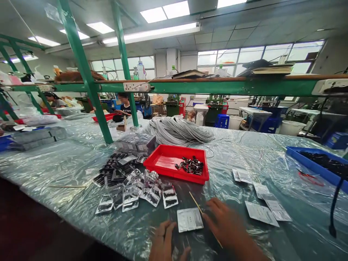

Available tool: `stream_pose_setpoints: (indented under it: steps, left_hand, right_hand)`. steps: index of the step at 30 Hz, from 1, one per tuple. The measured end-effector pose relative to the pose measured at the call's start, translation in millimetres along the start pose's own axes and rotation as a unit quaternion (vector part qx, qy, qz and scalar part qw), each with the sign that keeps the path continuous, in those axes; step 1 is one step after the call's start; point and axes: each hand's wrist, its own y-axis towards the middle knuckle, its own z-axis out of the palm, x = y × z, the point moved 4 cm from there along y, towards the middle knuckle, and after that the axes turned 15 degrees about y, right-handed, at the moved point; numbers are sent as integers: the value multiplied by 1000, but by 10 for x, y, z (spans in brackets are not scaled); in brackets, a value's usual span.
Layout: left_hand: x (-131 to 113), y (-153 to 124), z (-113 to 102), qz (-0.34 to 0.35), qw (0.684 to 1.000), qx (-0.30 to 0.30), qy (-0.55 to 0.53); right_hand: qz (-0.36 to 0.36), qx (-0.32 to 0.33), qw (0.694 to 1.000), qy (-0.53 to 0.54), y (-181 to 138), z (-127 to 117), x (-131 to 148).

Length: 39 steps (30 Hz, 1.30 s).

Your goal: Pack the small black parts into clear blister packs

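My left hand [164, 243] lies at the bottom edge with fingers stretched toward a small clear plastic bag [189, 219] lying flat on the plastic-covered table [67, 163]. My right hand [225, 224] rests just right of that bag, fingers curled around a thin wooden stick [199, 208] that runs under the hand. A pile of filled small bags [133, 185] sits to the left. A red tray [163, 163] behind holds several small black parts [191, 166].
Empty flat bags [262, 212] lie to the right. A coil of grey cable [178, 132] sits behind the tray. A blue tray [320, 166] is at far right. Green frame posts [84, 69] rise from the table. People work at the back left.
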Motion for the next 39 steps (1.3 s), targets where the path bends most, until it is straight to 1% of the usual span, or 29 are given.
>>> stream_pose_setpoints:
  steps: [1, 2, 5, 6, 8, 12, 14, 15, 16, 17, 18, 19, 20, 21, 22, 23, 24, 25, 26, 27, 28, 30, 33, 36, 39]
  left_hand:
    - [-28, 12, 4, 10, 1000, 23, 18]
    - [-56, 42, -6, 17, 998, 53, 35]
    - [-162, 213, -81, 35, 987, 149, 48]
    - [-203, 278, -109, 39, 983, 173, 37]
    - [-272, 390, -148, 39, 978, 205, 12]
    - [-329, 474, -158, 23, 975, 219, 0]
    - [-344, 467, -156, 26, 976, 217, 5]
    - [-352, 461, -155, 25, 976, 217, 7]
    - [-361, 456, -149, 23, 976, 218, 9]
    - [-374, 452, -137, 20, 975, 223, 11]
    - [-395, 451, -118, 20, 973, 228, 12]
    - [-423, 453, -92, 23, 972, 233, 12]
    - [-456, 458, -61, 30, 972, 234, 12]
    - [-489, 465, -28, 37, 972, 233, 11]
    - [-520, 472, 6, 43, 972, 229, 11]
    - [-544, 480, 35, 47, 974, 222, 9]
    - [-559, 486, 60, 47, 976, 214, 7]
    - [-565, 490, 79, 46, 978, 205, 5]
    - [-566, 492, 91, 44, 980, 196, 2]
    - [-562, 491, 99, 43, 981, 190, -1]
    - [-555, 490, 105, 41, 981, 187, -3]
    - [-540, 489, 115, 34, 982, 188, -6]
    - [-532, 500, 128, 22, 982, 188, -18]
    - [-537, 516, 129, 6, 983, 177, -47]
    - [-537, 515, 127, -7, 984, 168, -62]
  right_hand:
    - [27, 7, 999, -28, 28, -45, -101]
    - [49, 31, 997, -53, 62, -80, -206]
    - [67, 129, 984, -101, 135, -109, -432]
    - [63, 145, 982, -107, 139, -104, -456]
    - [54, 144, 984, -93, 118, -75, -429]
    - [71, 145, 986, -28, 21, 32, -287]
    - [78, 148, 985, -30, 9, 9, -273]
    - [81, 139, 987, -26, 21, -42, -285]
    - [88, 128, 988, -4, 40, -109, -306]
    - [96, 116, 987, 47, 67, -180, -324]
    - [103, 99, 981, 128, 100, -246, -327]
    - [103, 72, 964, 235, 139, -298, -308]
    - [93, 36, 930, 353, 182, -329, -262]
    - [75, -1, 881, 467, 228, -328, -193]
    - [56, -30, 825, 561, 273, -287, -108]
    - [40, -46, 771, 633, 320, -207, -11]
    - [35, -41, 724, 687, 369, -89, 90]
    - [39, -22, 685, 727, 419, 53, 188]
    - [48, 1, 653, 755, 467, 199, 268]
    - [59, 19, 629, 775, 510, 336, 321]
    - [70, 29, 611, 788, 547, 456, 343]
    - [84, 27, 587, 804, 595, 625, 303]
    - [82, 4, 575, 814, 609, 719, 151]
    - [72, -2, 590, 804, 593, 726, 62]
    - [67, -9, 621, 781, 593, 733, 61]
